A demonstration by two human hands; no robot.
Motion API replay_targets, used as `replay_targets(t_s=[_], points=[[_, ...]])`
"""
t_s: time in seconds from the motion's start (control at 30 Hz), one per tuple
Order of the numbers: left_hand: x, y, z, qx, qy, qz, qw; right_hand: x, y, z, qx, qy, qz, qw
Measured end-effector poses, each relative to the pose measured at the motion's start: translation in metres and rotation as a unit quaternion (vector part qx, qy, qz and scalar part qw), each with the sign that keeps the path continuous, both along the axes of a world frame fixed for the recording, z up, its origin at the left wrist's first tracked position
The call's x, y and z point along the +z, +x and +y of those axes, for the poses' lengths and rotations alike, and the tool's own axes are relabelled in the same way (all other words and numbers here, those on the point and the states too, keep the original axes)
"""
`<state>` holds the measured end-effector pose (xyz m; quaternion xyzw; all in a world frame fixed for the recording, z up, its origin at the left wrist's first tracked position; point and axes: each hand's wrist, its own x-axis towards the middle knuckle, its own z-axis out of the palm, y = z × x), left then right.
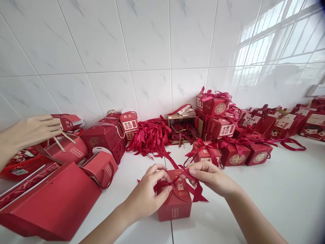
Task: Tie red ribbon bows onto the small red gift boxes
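Note:
A small red gift box (177,206) with gold lettering stands on the white table in front of me, a dark red ribbon (198,193) across its top. My left hand (151,191) pinches the ribbon between thumb and fingers at the box's left side, over the lid. On the right side my right hand (212,176) grips a loop of the same ribbon with thumb and forefinger. Pointed ribbon ends hang out on both sides of the box.
Behind lie a ribbon pile (152,135) and an open carton (181,118). Ribboned boxes (219,125) are stacked at right, bags (281,120) beyond. Another person's hand (33,130) reaches over red boxes at left, near a large red box (56,200).

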<state>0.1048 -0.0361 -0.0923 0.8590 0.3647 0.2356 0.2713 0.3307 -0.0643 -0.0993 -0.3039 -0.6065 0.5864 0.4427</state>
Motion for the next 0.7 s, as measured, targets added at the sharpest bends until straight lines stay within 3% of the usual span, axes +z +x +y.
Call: replay_targets(t_s=[0.23, 0.4, 0.57, 0.7], points=[[0.010, 0.015, -0.002, 0.046, 0.101, 0.027, 0.993, -0.001, -0.008, -0.003, -0.015, 0.000, 0.034, 0.999], [0.009, 0.025, 0.006, 0.071, 0.193, -0.028, 0.978, -0.002, -0.015, -0.001, -0.057, -0.016, 0.025, 0.998], [0.002, 0.021, 0.014, 0.107, 0.309, -0.078, 0.942, -0.006, -0.017, 0.001, -0.077, -0.046, -0.042, 0.995], [0.002, 0.019, 0.014, 0.104, 0.326, -0.089, 0.935, -0.005, -0.020, 0.000, -0.078, -0.016, -0.097, 0.992]])
